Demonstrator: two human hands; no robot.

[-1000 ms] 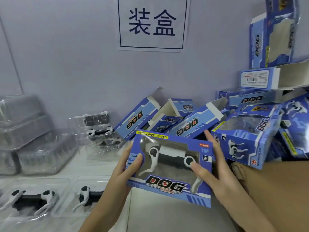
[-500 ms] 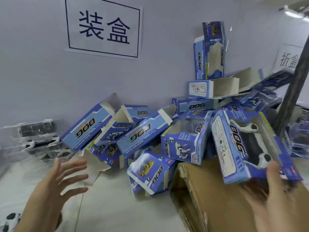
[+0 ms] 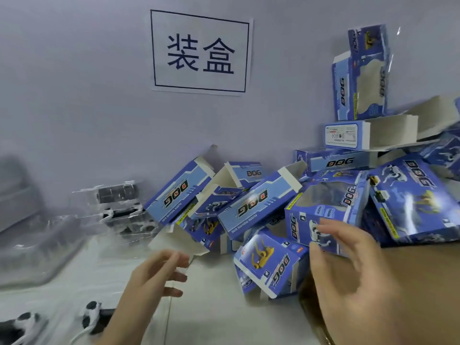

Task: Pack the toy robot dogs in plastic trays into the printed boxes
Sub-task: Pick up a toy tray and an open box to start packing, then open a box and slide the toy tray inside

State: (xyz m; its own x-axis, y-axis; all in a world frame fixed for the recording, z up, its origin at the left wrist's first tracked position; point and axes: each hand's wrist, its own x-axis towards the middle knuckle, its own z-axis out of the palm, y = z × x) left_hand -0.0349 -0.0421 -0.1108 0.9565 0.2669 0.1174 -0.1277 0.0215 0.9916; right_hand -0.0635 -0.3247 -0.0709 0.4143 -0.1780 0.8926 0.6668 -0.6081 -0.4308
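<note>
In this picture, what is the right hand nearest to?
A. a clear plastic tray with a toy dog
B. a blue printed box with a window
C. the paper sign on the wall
B: the right hand reaches with spread fingers to the blue printed box with a window, at the edge of the pile; no grip yet.

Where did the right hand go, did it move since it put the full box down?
Yes. The right hand has swung left from the brown carton toward the empty windowed box, fingers spread.
</note>
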